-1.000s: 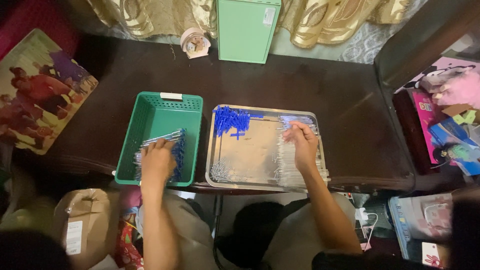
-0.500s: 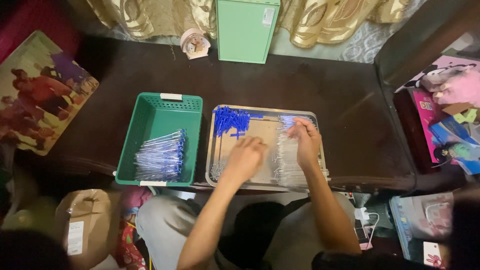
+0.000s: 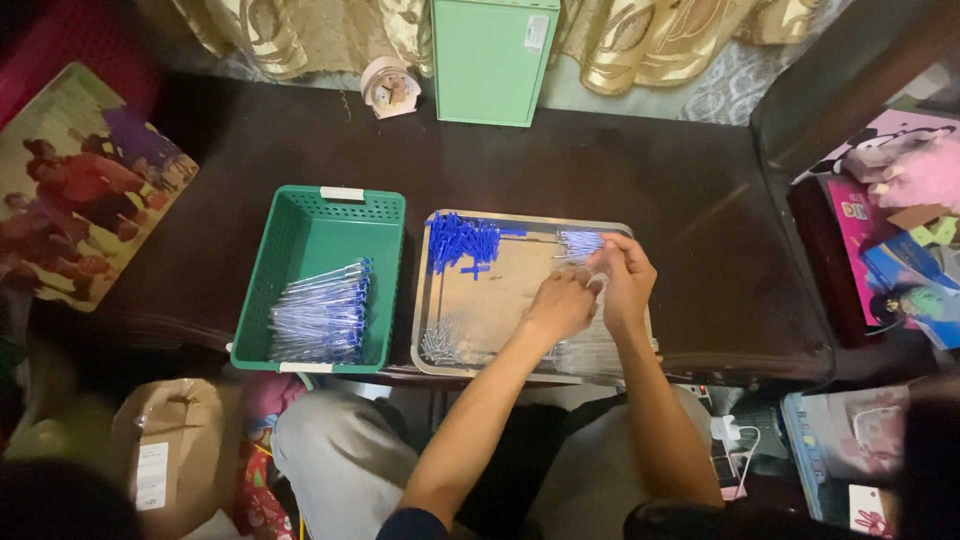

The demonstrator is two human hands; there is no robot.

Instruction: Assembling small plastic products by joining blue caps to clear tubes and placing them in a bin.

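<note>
Hands (image 3: 590,295) over metal tray (image 3: 520,222), blue caps (image 3: 462,243)

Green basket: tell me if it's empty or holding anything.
Not empty: the green basket holds a pile of blue-capped pens in its near half.

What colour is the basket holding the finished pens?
Green: the basket left of the metal tray, shown best in the head view.

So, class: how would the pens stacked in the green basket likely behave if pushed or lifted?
The pens look thin and round, so they would probably roll. They seem light and stiff. The green basket has walls that should keep them in.
</note>
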